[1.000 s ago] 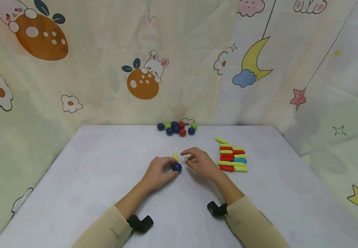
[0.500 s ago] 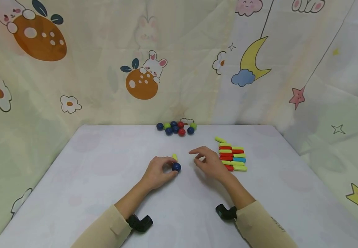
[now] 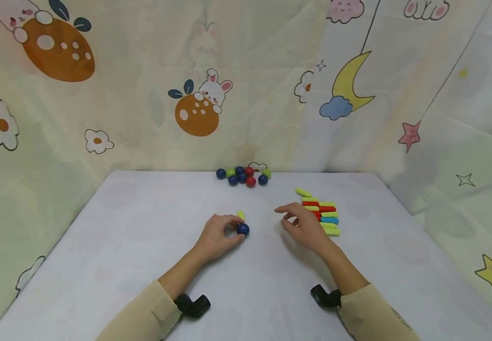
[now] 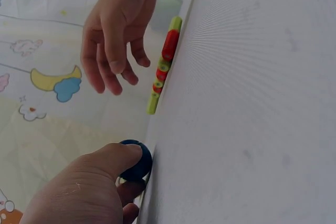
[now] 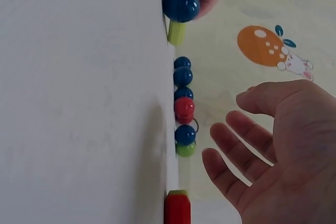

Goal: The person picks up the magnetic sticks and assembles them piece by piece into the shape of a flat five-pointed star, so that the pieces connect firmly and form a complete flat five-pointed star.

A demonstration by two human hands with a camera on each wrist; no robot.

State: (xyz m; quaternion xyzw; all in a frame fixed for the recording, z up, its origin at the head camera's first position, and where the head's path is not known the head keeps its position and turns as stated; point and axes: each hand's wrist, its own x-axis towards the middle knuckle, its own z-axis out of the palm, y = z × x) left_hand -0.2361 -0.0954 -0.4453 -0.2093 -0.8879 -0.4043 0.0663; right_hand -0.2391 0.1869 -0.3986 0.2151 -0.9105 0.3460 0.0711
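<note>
My left hand [image 3: 219, 238] pinches a dark blue ball [image 3: 243, 229] between thumb and fingers at the middle of the table. A short yellow-green stick [image 3: 240, 215] lies just behind that ball; in the right wrist view the same stick [image 5: 177, 33] seems to join onto it. My right hand [image 3: 305, 226] holds nothing, its fingers loosely bent, in front of rows of coloured sticks [image 3: 328, 214]. It hides the left part of those rows. Seen from the left wrist, the right hand [image 4: 122, 35] hovers beside the sticks [image 4: 170, 44], above the tabletop.
Along the table's back edge sits a cluster of blue, red and green balls [image 3: 242, 178]. One yellow-green stick [image 3: 303, 192] lies apart behind the rows of red, yellow-green and blue ones. A printed cloth [image 3: 254, 94] hangs behind the white table [image 3: 122, 227].
My right hand has drawn away from the blue ball, moving right until it overlaps the stick rows. The left hand stays put with the ball.
</note>
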